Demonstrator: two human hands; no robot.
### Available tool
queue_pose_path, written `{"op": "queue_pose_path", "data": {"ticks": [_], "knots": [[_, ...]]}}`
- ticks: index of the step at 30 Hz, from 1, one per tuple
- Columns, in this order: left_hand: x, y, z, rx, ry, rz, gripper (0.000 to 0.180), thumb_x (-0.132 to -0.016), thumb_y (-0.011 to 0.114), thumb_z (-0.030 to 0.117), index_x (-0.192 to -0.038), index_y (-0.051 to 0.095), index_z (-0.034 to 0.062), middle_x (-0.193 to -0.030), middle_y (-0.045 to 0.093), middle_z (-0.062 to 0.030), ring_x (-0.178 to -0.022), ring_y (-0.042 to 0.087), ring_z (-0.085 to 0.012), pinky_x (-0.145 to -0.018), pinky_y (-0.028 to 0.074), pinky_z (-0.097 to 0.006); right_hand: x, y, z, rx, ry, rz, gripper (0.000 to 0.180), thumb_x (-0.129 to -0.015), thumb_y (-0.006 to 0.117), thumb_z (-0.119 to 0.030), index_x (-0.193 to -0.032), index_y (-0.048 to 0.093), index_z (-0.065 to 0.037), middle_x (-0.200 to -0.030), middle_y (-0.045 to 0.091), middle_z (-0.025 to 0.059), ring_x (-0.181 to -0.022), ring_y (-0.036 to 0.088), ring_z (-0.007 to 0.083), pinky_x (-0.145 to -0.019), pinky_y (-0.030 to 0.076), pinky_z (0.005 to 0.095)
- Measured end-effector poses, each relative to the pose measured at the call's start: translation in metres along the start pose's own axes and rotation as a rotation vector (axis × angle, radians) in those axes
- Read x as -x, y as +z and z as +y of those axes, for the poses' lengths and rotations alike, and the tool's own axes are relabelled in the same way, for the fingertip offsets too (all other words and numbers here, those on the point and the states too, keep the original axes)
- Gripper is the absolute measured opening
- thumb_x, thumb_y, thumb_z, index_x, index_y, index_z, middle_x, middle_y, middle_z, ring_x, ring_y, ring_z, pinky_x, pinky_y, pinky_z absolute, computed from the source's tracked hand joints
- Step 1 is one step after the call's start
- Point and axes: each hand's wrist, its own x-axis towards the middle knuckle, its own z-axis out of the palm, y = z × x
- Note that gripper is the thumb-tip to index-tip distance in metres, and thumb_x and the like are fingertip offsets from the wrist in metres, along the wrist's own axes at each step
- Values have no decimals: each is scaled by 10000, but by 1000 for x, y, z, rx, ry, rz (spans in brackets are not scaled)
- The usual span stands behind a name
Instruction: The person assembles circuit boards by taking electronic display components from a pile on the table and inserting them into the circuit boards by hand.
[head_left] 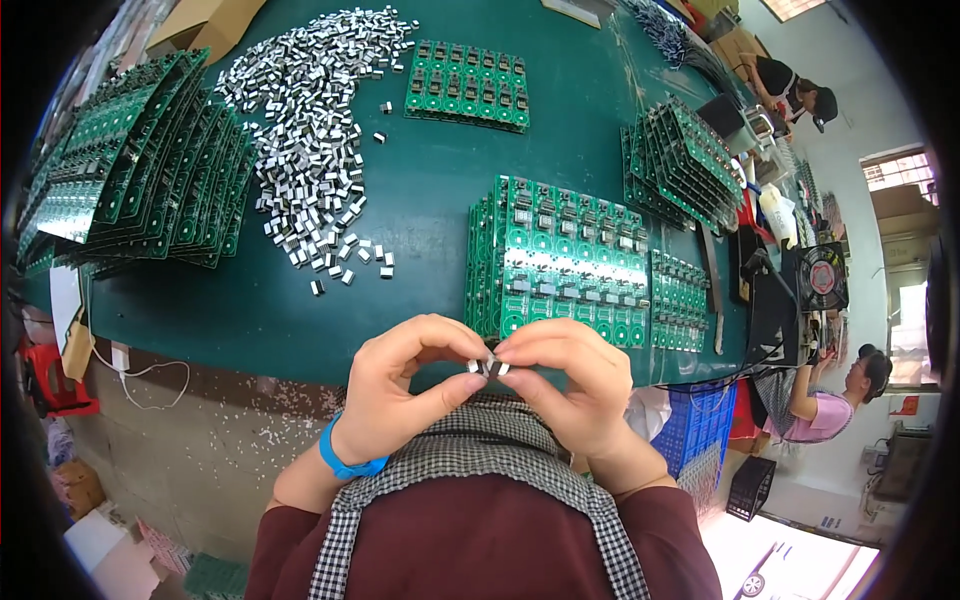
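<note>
My left hand [408, 378], with a blue band at the wrist, pinches a small white-and-black block component [474, 367] between thumb and forefinger. Facing it, my right hand [568, 378] grips a similar small block component [502, 368] the same way. The fingertips nearly meet in front of my checked apron, at the table's near edge; whether the two pieces touch I cannot tell. Just beyond my hands lies a stack of green circuit boards [570, 262] fitted with rows of components. Many loose blocks of the same look form a long pile [310, 150] farther left.
Leaning circuit boards [140, 150] crowd the table's left side. A single board panel [467, 85] lies at the back, another stack [685, 160] at the right. A smaller panel [680, 300] adjoins the near stack. Two people, a fan [822, 276] and a blue crate [695, 430] are to the right.
</note>
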Motion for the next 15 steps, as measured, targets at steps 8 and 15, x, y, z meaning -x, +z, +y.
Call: {"op": "queue_pose_path", "data": {"ticks": [8,15], "knots": [[-3,-2,6,14,-225,71,83,-843,629,-66,-925,621,-73,-1036,557,-96,-872,610,-127,-728,564,-232,4,4,0,201,-128,38,348,-694,730,51,-1028,651,-7,-884,667,113,-762,670,228,-646,554,303],[3,0,4,-69,-202,41,94,-821,658,-71,-913,643,-56,-1004,578,-84,-854,605,-110,-705,568,-224,6,4,6,193,-369,-63,331,-707,724,54,-1026,643,13,-915,663,123,-806,669,229,-669,569,313]]}}
